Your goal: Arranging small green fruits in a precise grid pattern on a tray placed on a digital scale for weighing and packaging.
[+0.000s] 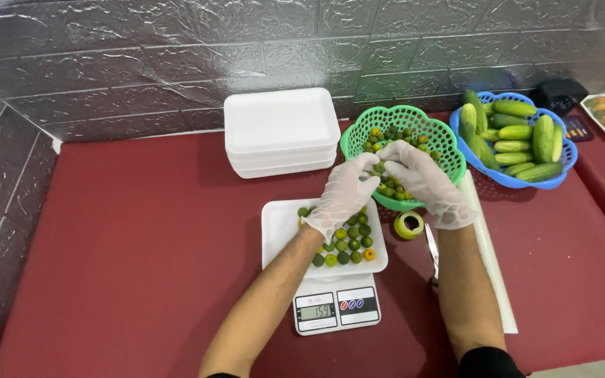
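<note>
Near the middle of the frame both gloved hands meet over the near rim of a green basket (358,136) that holds small round green and yellow fruits (395,189). The left hand (344,196) has its fingers curled loosely, the tips touching the fruits at the basket's edge; whether it grips one cannot be told. The right hand (425,178) reaches in from the right, fingers bent down among the fruits, and its grip cannot be told either. Just below the left hand a white foam tray (278,231) sits on a small digital scale (336,308) and carries a loose layer of the same small fruits across its right half. To the right of the tray, by the right wrist, lies a roll of green tape (409,225), and just below it a pair of scissors (433,255). A stack of white foam trays (280,129) stands at upper centre, left of the basket. At upper right a blue basket (519,180) holds cucumbers (519,129). Everything rests on a dark red table (120,245).
</note>
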